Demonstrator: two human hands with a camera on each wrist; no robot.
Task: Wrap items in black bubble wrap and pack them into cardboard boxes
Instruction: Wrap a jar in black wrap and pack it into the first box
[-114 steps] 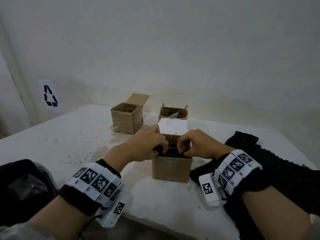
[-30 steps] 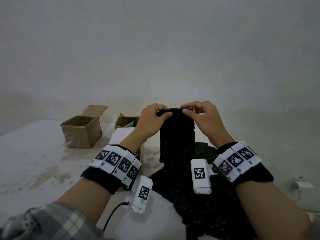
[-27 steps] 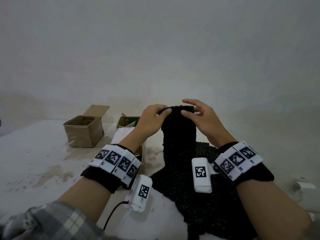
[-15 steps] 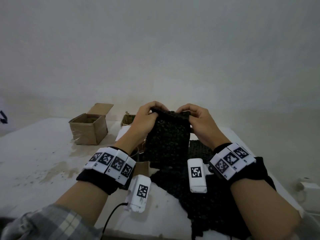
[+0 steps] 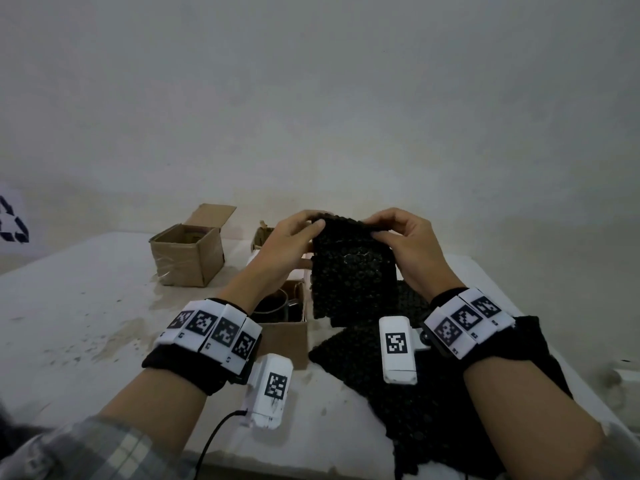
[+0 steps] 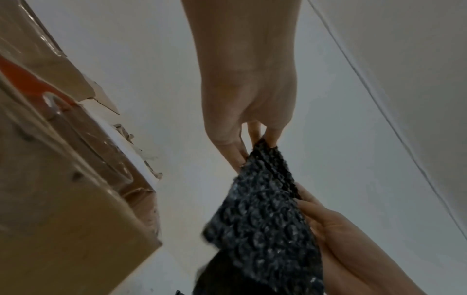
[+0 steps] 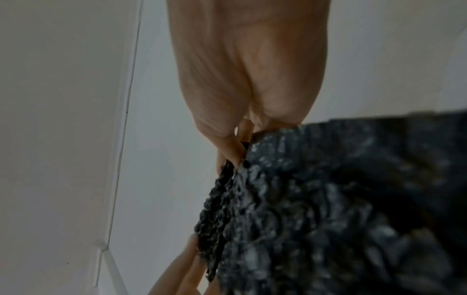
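Both hands hold a sheet of black bubble wrap (image 5: 353, 271) upright by its top edge, above the table. My left hand (image 5: 313, 221) pinches the top left corner and my right hand (image 5: 374, 227) pinches the top right corner. The left wrist view shows my left hand (image 6: 252, 143) pinching the sheet (image 6: 262, 209). In the right wrist view my right hand (image 7: 240, 151) nips the sheet's edge (image 7: 328, 209). An open cardboard box (image 5: 287, 337) stands under my left forearm, with a glass mug (image 5: 273, 304) inside it.
A pile of black bubble wrap (image 5: 433, 403) lies on the white table (image 5: 86, 323) at the right, under my right forearm. An open box (image 5: 187, 254) stands at the back left, and another box (image 5: 263, 235) shows behind my left hand. A wall rises behind the table.
Earlier both hands were down at the near box. They have since lifted a bubble wrap sheet off the pile, and over the last second carried it left and lower, beside the box.
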